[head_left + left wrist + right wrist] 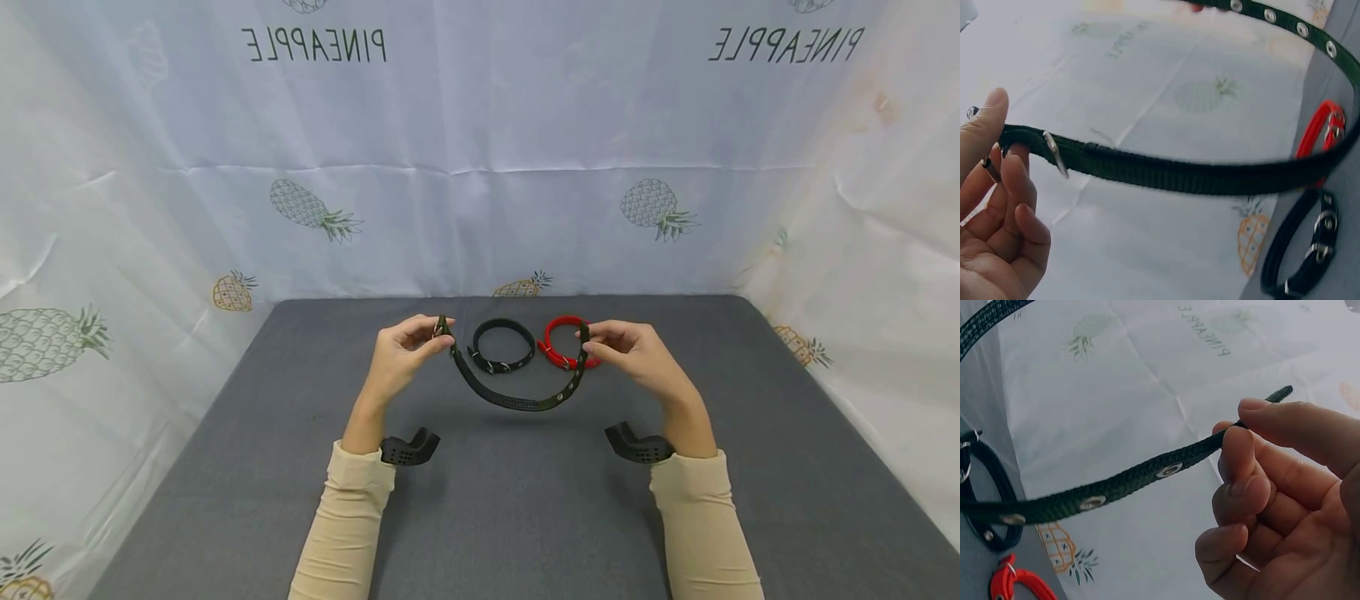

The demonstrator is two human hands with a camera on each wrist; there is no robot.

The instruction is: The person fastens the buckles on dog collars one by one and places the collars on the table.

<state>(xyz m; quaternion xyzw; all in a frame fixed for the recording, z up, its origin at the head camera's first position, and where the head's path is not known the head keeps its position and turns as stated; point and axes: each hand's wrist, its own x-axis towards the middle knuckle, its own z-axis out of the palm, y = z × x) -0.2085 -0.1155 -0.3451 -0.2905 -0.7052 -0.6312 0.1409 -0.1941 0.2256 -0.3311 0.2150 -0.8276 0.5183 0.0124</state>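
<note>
Grey fabric-like bench (517,517) runs wide to both side edges; far edge meets white pineapple-print curtain (480,237). Dark green woven collar with metal eyelets (517,403) sags in mid-air: left hand (401,354) pinches its metal-fitted end, right hand (637,354) pinches the eyelet end near its tip. Beyond, on bench: black round buckled collar (498,367), red round buckled collar (557,358), side by side.

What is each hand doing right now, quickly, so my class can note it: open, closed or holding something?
Left hand: closed, pinching one end of the dark green strap.
Right hand: closed, pinching that strap's opposite end.
</note>
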